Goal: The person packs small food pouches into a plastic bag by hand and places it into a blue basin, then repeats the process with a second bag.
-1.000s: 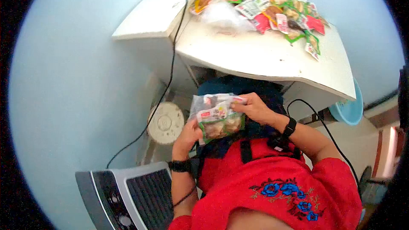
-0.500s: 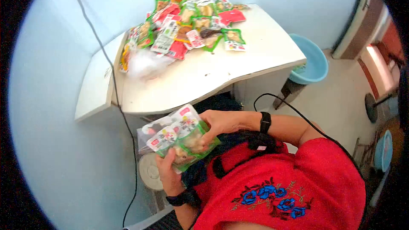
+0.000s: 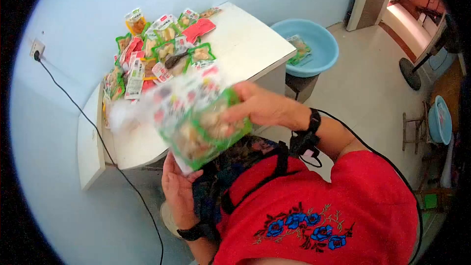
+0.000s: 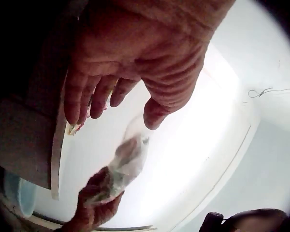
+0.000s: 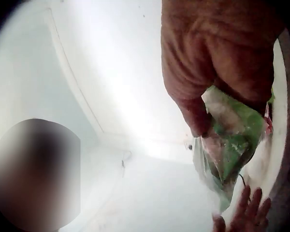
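Note:
The right hand (image 3: pixel 262 105) grips green-edged food packets (image 3: pixel 208 125) by their right side, thumb on top; the packets are blurred. Below their lower left edge is the left hand (image 3: pixel 179 186), palm up. In the left wrist view the left hand (image 4: pixel 140 58) has its fingers extended and apart, with a gap to the packets (image 4: pixel 128 162) held by the right hand (image 4: pixel 99 203). The right wrist view shows the right hand (image 5: pixel 217 58) pinching the green packets (image 5: pixel 232 140), and the left hand's spread fingers (image 5: pixel 253 203) below them.
Many colourful packets (image 3: pixel 162 34) lie piled on the white table (image 3: pixel 245 44), beside a clear plastic bag (image 3: pixel 127 115). A blue basin (image 3: pixel 326 51) holding a packet stands right of the table. A black cable (image 3: pixel 127 179) hangs at the left; another blue basin (image 3: pixel 439 118) is far right.
The left hand has let go of the packets. The right hand holds them higher, in front of the table. The head view has swung right, bringing in more floor and the basin.

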The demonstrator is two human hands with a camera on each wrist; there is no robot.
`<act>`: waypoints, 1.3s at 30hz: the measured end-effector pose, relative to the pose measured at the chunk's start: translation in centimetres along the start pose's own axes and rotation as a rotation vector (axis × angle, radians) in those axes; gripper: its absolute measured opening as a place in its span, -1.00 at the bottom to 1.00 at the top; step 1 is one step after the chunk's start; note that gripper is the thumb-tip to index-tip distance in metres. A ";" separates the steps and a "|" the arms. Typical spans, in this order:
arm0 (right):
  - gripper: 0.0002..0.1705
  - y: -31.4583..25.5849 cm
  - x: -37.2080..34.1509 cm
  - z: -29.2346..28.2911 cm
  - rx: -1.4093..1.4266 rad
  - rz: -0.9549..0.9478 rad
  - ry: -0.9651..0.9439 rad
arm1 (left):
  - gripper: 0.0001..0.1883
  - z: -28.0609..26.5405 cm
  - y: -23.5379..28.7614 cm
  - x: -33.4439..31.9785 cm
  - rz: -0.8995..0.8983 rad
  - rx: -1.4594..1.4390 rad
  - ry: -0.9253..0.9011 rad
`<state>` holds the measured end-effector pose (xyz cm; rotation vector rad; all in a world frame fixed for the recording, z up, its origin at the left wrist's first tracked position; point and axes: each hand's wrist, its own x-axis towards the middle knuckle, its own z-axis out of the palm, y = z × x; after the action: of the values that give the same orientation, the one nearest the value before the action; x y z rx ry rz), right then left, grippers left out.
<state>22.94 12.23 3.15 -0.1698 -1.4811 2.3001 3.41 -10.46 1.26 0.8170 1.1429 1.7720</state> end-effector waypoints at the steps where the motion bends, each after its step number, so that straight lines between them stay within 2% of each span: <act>1: -0.47 -1.4 -1.0 -1.0 0.042 -0.051 0.063 | -0.30 0.4 0.3 0.1 -0.020 0.036 -0.069; 3: -0.45 -4.5 -3.2 -1.8 0.191 -0.273 0.247 | -0.36 0.8 0.2 -0.1 -0.060 0.099 -0.016; 5: -0.48 -6.2 -5.3 -4.1 0.089 -0.450 0.441 | -0.40 0.3 0.1 -0.5 -0.093 0.122 0.026; 6: -0.51 -6.7 -6.2 -5.9 0.137 -0.508 0.454 | -0.29 -0.6 -0.4 -0.6 -0.098 0.210 0.054; 7: -0.54 -7.0 -7.1 -8.1 0.184 -0.562 0.464 | -0.36 -0.9 -0.4 -0.9 -0.105 0.199 0.071; 9: -0.60 -6.6 -8.4 -13.6 0.131 -0.667 0.649 | -0.50 -1.1 -0.2 -1.4 -0.120 0.174 0.108; 12: -0.63 -5.7 -10.2 -21.4 0.092 -0.695 0.848 | -0.56 -2.0 -0.5 -1.8 -0.129 0.182 0.157; 15: -0.64 -3.5 -10.4 -27.8 0.118 -0.632 0.963 | -0.58 -3.1 -0.7 -2.0 -0.150 0.226 0.197; 18: -0.65 -0.8 -9.6 -32.7 0.154 -0.460 1.063 | -0.59 -3.7 -0.7 -1.8 -0.166 0.258 0.222; 21: -0.69 2.1 -9.2 -37.1 0.150 -0.294 0.999 | -0.53 -3.9 -0.4 -1.5 -0.186 0.328 0.242; 24: -0.80 5.9 -10.0 -42.7 -0.280 0.141 1.090 | -0.53 -4.0 -0.3 -1.4 -0.210 0.361 0.264; 27: -0.78 10.7 -12.0 -52.4 -0.569 0.336 1.041 | -0.58 -3.9 -0.4 -1.2 -0.211 0.369 0.283; 28: -0.75 11.2 -11.7 -53.3 -0.680 0.402 1.020 | -0.59 -3.6 -0.3 -1.2 -0.210 0.379 0.289; 30: -0.70 11.4 -11.5 -54.1 -0.988 0.483 0.929 | -0.60 -3.2 0.1 -1.4 -0.225 0.405 0.308; 31: -0.66 11.2 -11.4 -54.4 -1.219 0.496 0.825 | -0.60 -3.0 0.1 -1.2 -0.238 0.414 0.319; 33: -0.59 10.3 -11.1 -55.0 -1.701 0.458 0.600 | -0.61 -3.0 0.1 -1.1 -0.238 0.436 0.320; 34: -0.56 9.9 -11.1 -55.0 -1.852 0.403 0.530 | -0.62 -3.3 0.0 -1.0 -0.228 0.454 0.303; 35: -0.65 15.0 -10.9 -61.3 -1.513 0.216 0.791 | -0.62 -3.5 0.0 -0.9 -0.217 0.471 0.285; 36: -0.63 10.8 -11.6 -56.8 -2.031 0.368 0.557 | -0.63 -3.8 0.1 -0.9 -0.219 0.479 0.279; 37: -0.80 7.9 -11.3 -52.8 -1.895 0.273 0.642 | -0.63 -4.0 0.1 -0.9 -0.213 0.475 0.280; 38: -0.70 10.8 -10.1 -58.6 -0.940 0.313 1.156 | -0.64 -4.6 0.0 -0.8 -0.210 0.471 0.272; 39: -0.71 7.9 -9.4 -56.3 -0.844 0.299 1.293 | -0.64 -5.0 0.1 -0.7 -0.209 0.468 0.257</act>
<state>46.95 53.36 -29.23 -1.7607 -1.4816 0.9782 -0.60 -12.94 -0.58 0.7121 1.7884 1.4830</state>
